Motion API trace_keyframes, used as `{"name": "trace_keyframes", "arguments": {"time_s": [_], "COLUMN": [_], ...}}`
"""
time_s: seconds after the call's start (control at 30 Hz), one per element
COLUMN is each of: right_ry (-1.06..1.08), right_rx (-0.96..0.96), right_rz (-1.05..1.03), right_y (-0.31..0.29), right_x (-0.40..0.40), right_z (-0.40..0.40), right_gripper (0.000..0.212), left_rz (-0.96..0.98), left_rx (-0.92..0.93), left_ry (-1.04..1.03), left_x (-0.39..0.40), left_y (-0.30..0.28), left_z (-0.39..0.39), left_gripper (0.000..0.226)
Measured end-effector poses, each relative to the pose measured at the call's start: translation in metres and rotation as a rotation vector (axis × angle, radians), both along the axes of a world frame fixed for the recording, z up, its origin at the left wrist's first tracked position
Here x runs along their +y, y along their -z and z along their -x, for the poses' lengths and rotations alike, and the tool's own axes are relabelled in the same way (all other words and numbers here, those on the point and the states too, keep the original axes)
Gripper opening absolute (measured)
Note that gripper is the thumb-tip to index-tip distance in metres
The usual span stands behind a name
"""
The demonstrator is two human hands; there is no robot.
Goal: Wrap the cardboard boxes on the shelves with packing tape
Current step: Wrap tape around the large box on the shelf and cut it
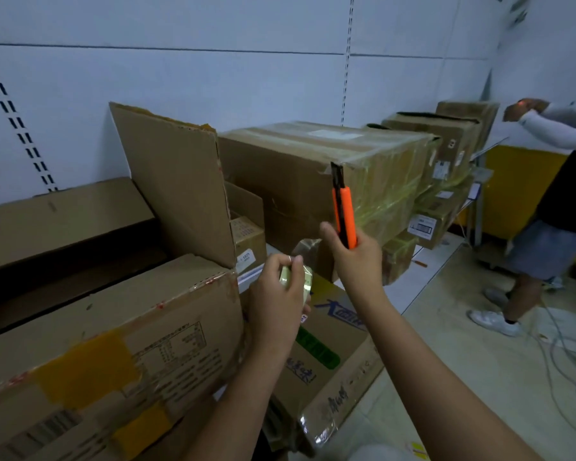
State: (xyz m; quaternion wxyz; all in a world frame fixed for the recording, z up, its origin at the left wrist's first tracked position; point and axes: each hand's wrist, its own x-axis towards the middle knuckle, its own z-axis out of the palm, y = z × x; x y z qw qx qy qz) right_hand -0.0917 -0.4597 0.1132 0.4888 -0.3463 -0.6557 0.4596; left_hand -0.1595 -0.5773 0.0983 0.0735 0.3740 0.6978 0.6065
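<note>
1. At the far left an open cardboard box (64,227) sits against the white wall, its interior dark.
2. In front of it lies a printed cardboard box (113,354) patched with yellow tape; one flap (177,181) stands upright at its far end.
3. The left hand (276,294) is curled round a roll of packing tape (295,277), with a clear strip of tape (305,249) running up from it.
4. Below the hands a box with blue and green printing (326,344) lies tilted.
5. The right hand (356,257) grips an orange utility knife (344,207) upright, blade end near the corner of the large tape-wrapped box (313,181) on the shelf.
6. Further taped boxes (446,144) line the shelf beyond.
7. At the far right another person (552,207) stands on the floor, arms raised.
</note>
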Motion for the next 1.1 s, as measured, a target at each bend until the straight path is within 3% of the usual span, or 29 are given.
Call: {"name": "trace_keyframes", "arguments": {"time_s": [0.1,0.17,0.3,0.47,0.73,0.8,0.9,0.93,1.0,1.1], "right_ry": [-0.366,-0.457,-0.4,-0.291,-0.303,-0.259,-0.207,-0.215,-0.198,-0.075], "right_rx": [0.127,0.167,0.079,0.085,-0.041,-0.074,-0.095,-0.115,-0.166,-0.031], "right_rz": [0.143,0.148,0.076,0.11,-0.098,-0.151,-0.225,-0.249,-0.323,-0.325], "right_y": [-0.007,-0.017,-0.043,-0.06,-0.104,-0.117,-0.134,-0.139,-0.149,-0.173], "right_x": [-0.014,-0.015,-0.006,0.013,0.043,0.054,0.068,0.07,0.074,0.097], "right_z": [-0.02,-0.029,-0.039,-0.039,-0.038,-0.036,-0.03,-0.028,-0.023,-0.021], "right_gripper": [0.056,0.059,0.024,0.022,0.011,0.011,0.014,0.016,0.019,0.02], "left_rz": [-0.016,-0.02,-0.047,-0.095,-0.108,-0.128,-0.138,-0.139,-0.108,0.054], "left_rx": [0.013,0.037,0.009,0.011,0.007,-0.035,-0.109,-0.096,-0.059,-0.152], "left_ry": [0.036,0.035,0.062,0.043,0.088,0.127,0.125,0.105,0.047,0.028], "left_x": [0.008,0.016,0.027,0.039,0.055,0.056,0.058,0.058,0.057,0.047], "left_y": [-0.004,-0.006,-0.018,-0.04,-0.064,-0.069,-0.074,-0.072,-0.059,-0.017], "left_z": [-0.005,-0.009,-0.017,-0.025,-0.029,-0.034,-0.036,-0.036,-0.036,-0.052], "left_gripper": [0.017,0.017,0.023,0.016,0.007,0.017,0.077,0.085,0.087,0.085]}}
